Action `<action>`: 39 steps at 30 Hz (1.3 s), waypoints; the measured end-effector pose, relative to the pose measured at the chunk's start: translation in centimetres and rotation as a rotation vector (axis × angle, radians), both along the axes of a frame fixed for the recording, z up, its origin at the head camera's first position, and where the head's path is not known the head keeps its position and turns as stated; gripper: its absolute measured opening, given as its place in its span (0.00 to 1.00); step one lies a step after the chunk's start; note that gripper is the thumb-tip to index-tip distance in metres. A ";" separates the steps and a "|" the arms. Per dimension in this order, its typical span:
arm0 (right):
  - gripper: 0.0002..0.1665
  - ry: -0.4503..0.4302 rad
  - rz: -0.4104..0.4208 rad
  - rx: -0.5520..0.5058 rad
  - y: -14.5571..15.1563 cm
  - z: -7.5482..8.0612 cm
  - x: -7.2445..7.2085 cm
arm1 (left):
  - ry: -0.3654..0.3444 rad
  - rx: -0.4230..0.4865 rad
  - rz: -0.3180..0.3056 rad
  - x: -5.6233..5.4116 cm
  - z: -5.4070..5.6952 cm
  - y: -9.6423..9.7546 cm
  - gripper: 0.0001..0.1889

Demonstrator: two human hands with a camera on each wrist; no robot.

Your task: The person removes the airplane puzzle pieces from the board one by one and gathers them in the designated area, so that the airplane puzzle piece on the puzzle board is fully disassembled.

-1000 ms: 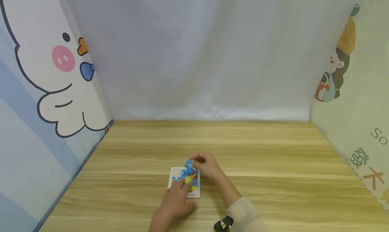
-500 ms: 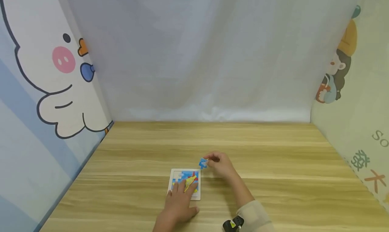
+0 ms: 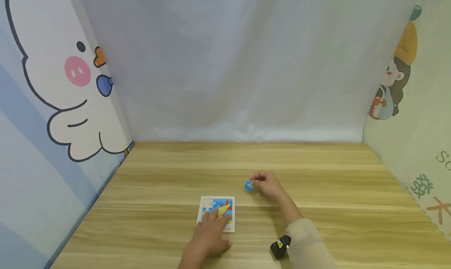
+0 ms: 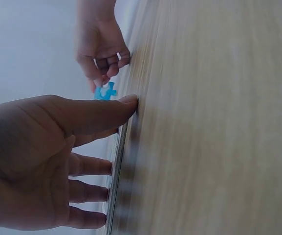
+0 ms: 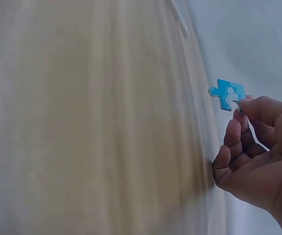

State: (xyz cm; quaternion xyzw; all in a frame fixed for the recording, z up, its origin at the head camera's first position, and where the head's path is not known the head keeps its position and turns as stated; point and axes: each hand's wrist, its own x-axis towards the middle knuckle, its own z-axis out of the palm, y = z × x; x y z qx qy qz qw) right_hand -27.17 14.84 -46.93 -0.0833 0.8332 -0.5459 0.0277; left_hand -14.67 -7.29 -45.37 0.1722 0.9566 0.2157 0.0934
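Observation:
A small jigsaw puzzle in a white frame lies on the table; its picture is a yellow and red plane on blue sky. Pale bare backing shows at the puzzle's upper left. My left hand rests on the lower part with fingers straight and hides some of the picture. In the left wrist view, those fingertips touch the board's surface. Right of the board and farther back, my right hand pinches a blue and white puzzle piece between thumb and finger, held up off the table.
The wooden table reaches back to a grey-white curtain. Printed cartoon panels stand at the left and right. A black device is at the right wrist, beside a beige sleeve.
My right hand has carried the puzzle piece from the board's upper edge out to the right, uncovering the bare backing there. The left hand stays on the board.

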 end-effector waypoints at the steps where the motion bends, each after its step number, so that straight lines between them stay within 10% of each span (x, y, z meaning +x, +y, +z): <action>1: 0.08 0.001 0.006 0.004 0.0 0.4 0.2 | -0.003 -0.005 0.000 0.0 0.1 0.0 0.35; 21: 0.06 -0.015 -0.054 0.143 -0.4 -0.8 -2.3 | 0.006 -0.015 -0.004 0.0 0.3 0.2 0.35; 39: 0.10 0.002 -0.036 0.125 -0.3 -0.6 -1.5 | -0.004 -0.004 -0.002 -0.1 0.2 0.2 0.37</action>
